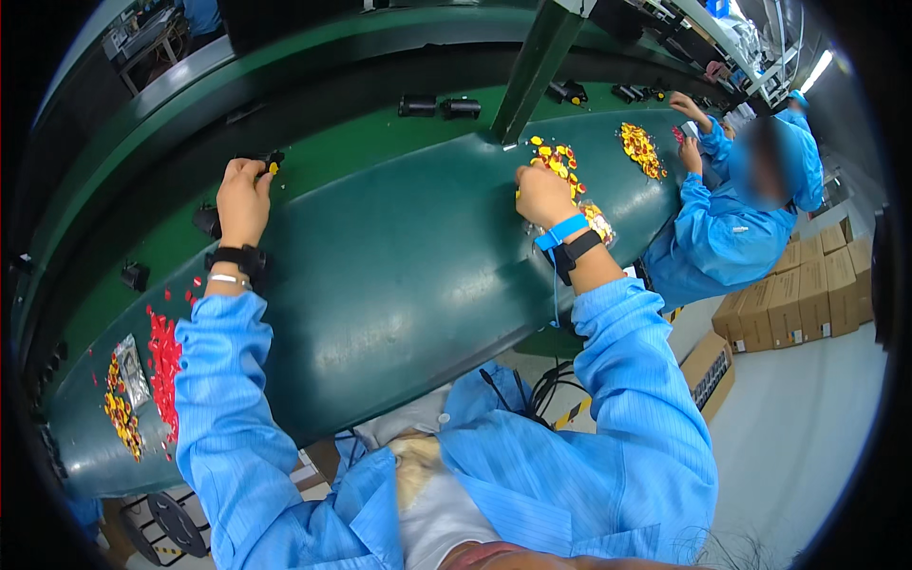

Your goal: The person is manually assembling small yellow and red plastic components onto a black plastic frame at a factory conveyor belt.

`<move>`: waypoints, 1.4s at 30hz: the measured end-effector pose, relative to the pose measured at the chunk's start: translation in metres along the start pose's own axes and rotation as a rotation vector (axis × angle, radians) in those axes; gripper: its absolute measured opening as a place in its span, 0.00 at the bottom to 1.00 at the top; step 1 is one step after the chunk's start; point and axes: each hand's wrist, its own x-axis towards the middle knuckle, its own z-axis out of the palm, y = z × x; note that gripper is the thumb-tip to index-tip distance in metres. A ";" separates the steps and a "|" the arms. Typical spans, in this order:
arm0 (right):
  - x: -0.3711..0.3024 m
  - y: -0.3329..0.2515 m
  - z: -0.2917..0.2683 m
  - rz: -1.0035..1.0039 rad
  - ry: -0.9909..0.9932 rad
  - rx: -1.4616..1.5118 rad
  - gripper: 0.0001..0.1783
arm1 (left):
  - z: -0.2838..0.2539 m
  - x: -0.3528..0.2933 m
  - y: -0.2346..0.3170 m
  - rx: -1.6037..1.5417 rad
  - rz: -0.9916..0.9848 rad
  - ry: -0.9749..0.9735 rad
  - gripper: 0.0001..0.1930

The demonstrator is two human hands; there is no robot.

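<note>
At the far left, my left hand [244, 202] is closed, its fingertips on a small black part [276, 156] with a yellow piece [275, 168] on it. This part is on the green strip beyond the dark green table [380, 275]. Right of the middle, my right hand [548, 196] is closed in a pinch, palm down. A bit of yellow shows at its fingertips, probably a small yellow piece. Beside that hand lies a loose pile of yellow and red pieces [560, 160]. A clear bag of similar pieces [598, 222] sits by the wrist, partly hidden.
Red pieces [164, 366], a silvery bag [133, 372] and yellow-red pieces [121, 413] lie left of my left forearm. Black cylindrical parts [462, 109] line the green strip. A green post [538, 66] rises beyond the table. A co-worker [731, 228] handles pieces at right, near cardboard boxes [798, 299].
</note>
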 end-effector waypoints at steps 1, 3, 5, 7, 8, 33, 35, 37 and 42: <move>0.004 0.005 0.003 0.024 -0.126 -0.089 0.14 | 0.012 0.010 -0.010 0.036 0.006 0.011 0.06; 0.009 0.012 0.010 0.010 -0.100 -0.101 0.13 | 0.029 0.021 -0.023 0.029 -0.024 -0.056 0.11; 0.013 0.014 0.007 -0.046 -0.163 -0.075 0.12 | 0.043 0.025 -0.025 0.101 -0.046 0.052 0.15; 0.014 0.016 0.008 -0.064 -0.156 -0.080 0.10 | 0.048 0.024 -0.024 0.080 -0.063 0.064 0.17; 0.015 0.018 0.009 -0.078 -0.095 -0.016 0.09 | 0.048 0.022 -0.021 0.063 -0.082 0.081 0.18; 0.013 -0.048 0.035 -0.201 0.108 0.478 0.07 | -0.048 -0.129 0.112 -0.768 -0.249 -0.462 0.07; 0.007 -0.071 0.030 -0.163 -0.008 1.336 0.07 | -0.045 -0.132 0.118 -0.995 -0.468 -0.503 0.06; -0.005 -0.094 0.024 -0.191 -0.068 1.491 0.07 | -0.040 -0.133 0.120 -1.017 -0.497 -0.484 0.07; -0.032 -0.141 0.024 -0.102 -0.415 1.769 0.07 | -0.033 -0.124 0.120 -1.113 -0.633 -0.359 0.10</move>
